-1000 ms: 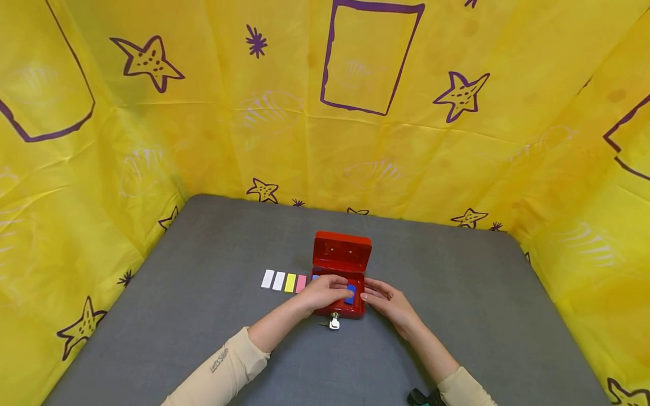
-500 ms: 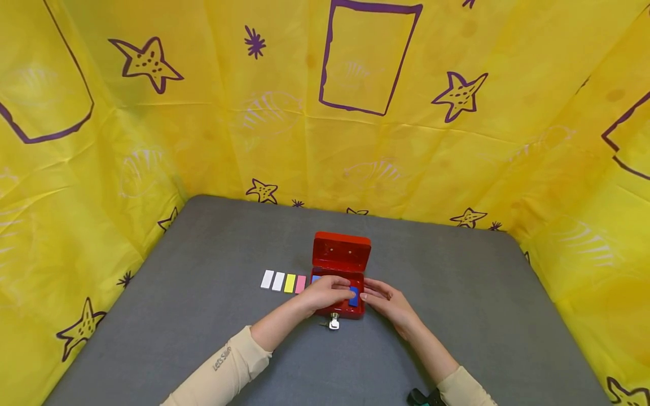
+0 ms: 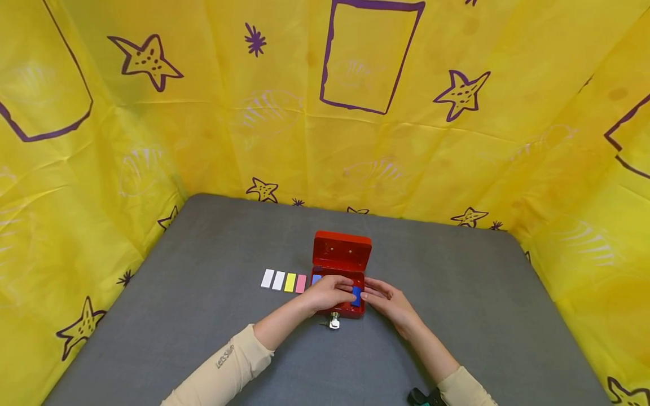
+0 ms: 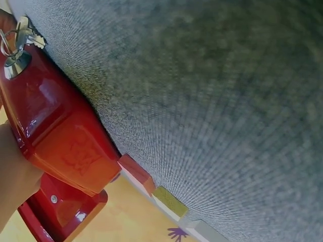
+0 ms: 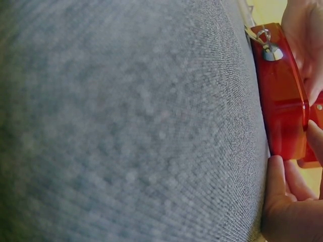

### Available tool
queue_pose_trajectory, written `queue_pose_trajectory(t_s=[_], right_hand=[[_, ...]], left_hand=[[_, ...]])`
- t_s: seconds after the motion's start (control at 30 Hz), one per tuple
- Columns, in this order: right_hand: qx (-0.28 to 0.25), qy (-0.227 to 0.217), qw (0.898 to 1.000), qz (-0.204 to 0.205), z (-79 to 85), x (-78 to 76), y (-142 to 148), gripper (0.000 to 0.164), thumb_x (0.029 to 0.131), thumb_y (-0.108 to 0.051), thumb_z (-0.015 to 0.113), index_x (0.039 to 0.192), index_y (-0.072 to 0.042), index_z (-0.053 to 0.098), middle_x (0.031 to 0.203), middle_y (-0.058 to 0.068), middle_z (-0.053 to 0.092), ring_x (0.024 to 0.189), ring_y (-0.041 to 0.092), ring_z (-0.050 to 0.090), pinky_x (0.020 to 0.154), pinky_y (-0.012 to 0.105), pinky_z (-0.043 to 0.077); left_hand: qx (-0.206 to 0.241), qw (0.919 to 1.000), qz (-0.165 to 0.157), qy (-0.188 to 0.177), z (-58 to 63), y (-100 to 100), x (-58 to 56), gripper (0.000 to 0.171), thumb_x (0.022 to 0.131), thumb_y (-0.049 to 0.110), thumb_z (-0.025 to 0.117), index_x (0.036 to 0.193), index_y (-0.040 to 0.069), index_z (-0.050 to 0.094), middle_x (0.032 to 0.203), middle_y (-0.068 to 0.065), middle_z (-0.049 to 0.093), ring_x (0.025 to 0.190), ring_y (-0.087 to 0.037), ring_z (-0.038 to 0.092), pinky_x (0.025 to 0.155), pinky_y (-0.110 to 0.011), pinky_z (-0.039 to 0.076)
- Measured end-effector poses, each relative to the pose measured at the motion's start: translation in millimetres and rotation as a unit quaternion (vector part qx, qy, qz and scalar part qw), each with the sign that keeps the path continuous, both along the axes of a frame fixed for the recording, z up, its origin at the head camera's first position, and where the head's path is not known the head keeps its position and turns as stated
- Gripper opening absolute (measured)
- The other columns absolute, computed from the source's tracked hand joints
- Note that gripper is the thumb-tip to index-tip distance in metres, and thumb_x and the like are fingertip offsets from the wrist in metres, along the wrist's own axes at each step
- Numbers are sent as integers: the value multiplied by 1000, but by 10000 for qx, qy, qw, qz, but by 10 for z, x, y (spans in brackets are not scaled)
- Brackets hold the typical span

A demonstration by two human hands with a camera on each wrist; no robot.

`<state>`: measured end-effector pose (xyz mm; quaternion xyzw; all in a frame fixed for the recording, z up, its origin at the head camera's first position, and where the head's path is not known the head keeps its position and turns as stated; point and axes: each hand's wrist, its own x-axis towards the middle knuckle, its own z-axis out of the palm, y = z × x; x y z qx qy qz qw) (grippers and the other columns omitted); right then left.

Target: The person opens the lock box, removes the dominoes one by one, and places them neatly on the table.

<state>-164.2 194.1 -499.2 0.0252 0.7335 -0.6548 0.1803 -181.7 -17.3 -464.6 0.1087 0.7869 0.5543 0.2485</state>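
Observation:
In the head view a small red cash box [image 3: 342, 251] stands with its lid raised. My left hand [image 3: 325, 293] reaches into it and pinches a blue rectangular block [image 3: 357, 296] near the right wall, thumb and fingers at the block's left side. Another blue block [image 3: 317, 279] shows at the box's left side, partly behind the left hand. My right hand [image 3: 388, 301] rests against the box's right side; in the right wrist view its fingers [image 5: 276, 174] touch the end wall, with the thumb up at the rim. Much of the inside is hidden by the left hand.
Left of the box, a pink block [image 3: 301, 283], a yellow block [image 3: 290, 282] and two white blocks [image 3: 272, 280] form a row. Keys [image 3: 334, 323] hang from the front lock. A dark object [image 3: 420, 397] lies by the right sleeve. Yellow cloth walls surround the grey table [image 3: 228, 237].
The left hand has shifted slightly right, and the blue block has moved with it toward the right wall of the box. The right hand has stayed in place.

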Motion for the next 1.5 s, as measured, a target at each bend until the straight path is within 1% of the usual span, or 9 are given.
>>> queue_pose_trajectory(t_s=[0.17,0.37,0.5,0.67,0.8,0.97,1.07,1.37,1.5], right_hand=[[15,14,10000,15,3,4,4,58,89,-27,72,140,-9,51,136,13,57,124,27,55,100,38,47],[13,39,10000,25,0,8,5,58,89,-26,72,140,-9,51,136,13,56,124,26,55,100,37,47],[-13,36,10000,18,4,4,2,58,89,-26,72,140,-8,51,137,13,56,124,26,55,100,37,47],[-10,41,10000,21,11,-2,4,58,88,-26,72,140,-9,52,137,13,56,125,27,55,100,37,47],[-13,38,10000,21,14,-4,5,57,89,-25,72,139,-9,52,137,14,56,125,27,54,100,37,47],[44,63,10000,22,7,-6,6,57,88,-26,73,139,-9,52,136,13,57,124,27,55,100,38,47],[36,70,10000,29,1,-5,8,57,88,-26,72,139,-9,53,136,13,57,124,27,55,100,38,46],[47,93,9999,26,-8,2,4,57,88,-26,73,139,-9,53,136,13,57,124,26,55,100,37,46],[25,79,10000,19,-9,6,4,56,88,-25,72,139,-9,53,136,13,57,124,26,55,100,37,46]], left_hand=[[-45,9991,-208,361,-20,11,-27,45,87,12,70,128,-3,58,120,-16,65,106,-29,64,94,-43,51],[-557,9932,-442,920,-37,23,-71,46,85,8,72,129,1,60,124,-13,64,105,-26,65,92,-40,52],[-939,9845,-596,1356,-30,30,-89,50,82,10,76,129,4,61,123,-10,64,107,-25,64,93,-39,52],[-1406,9696,-743,1857,-11,49,-91,55,79,14,80,130,8,61,123,-7,64,110,-24,59,94,-41,50],[-1613,9592,-844,2165,-22,65,-100,56,78,18,82,129,9,62,122,-6,65,112,-23,57,97,-42,48],[-1733,9491,-982,2441,-29,77,-116,55,76,19,83,126,9,64,121,-5,66,113,-23,57,99,-41,47],[-1840,9443,-1053,2518,-31,86,-114,54,77,20,83,126,9,64,122,-6,66,115,-23,56,100,-42,46],[-2171,9253,-1238,2851,-65,114,-131,53,76,23,84,125,9,66,120,-4,67,113,-21,58,101,-37,46],[-2150,9249,-1283,2862,-68,111,-128,51,77,21,83,124,8,67,120,-4,68,113,-21,59,101,-35,46]])
